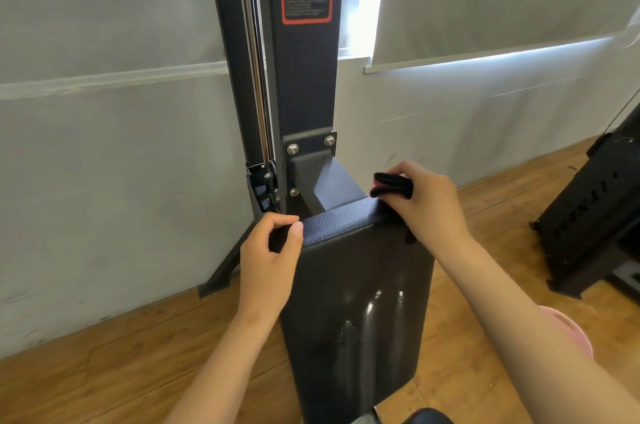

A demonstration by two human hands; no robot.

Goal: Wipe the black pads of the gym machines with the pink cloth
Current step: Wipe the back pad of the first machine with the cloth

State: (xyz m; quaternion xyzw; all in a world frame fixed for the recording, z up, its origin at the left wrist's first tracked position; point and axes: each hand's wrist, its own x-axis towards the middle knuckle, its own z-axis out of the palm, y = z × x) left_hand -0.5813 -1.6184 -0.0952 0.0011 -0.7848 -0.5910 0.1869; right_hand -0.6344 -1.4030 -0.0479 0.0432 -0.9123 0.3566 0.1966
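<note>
While wet streaks [372, 306] shine on the black pad [363, 264] nearer than both grips, the left grip [273, 250] curls round its far left corner; the right grip [422, 202] pinches the folded pink cloth [391, 185] at the right corner, upright post [304, 77] beyond.

The black pad [356, 267] is a long, narrow cushion in grained, leather-like vinyl. It runs lengthwise from the near edge of the view to its far end. A stitched seam follows the far edge, where the cover folds down over rounded corners. Pale glossy streaks mark its top surface toward the near half. The left hand [270, 257] grips the pad's far left corner, thumb on top. The pink cloth [391, 186] is folded into a thick wad, dark on the outside with pink showing at the folds. It is gripped in the right hand [426, 202] at the pad's far right corner.
</note>
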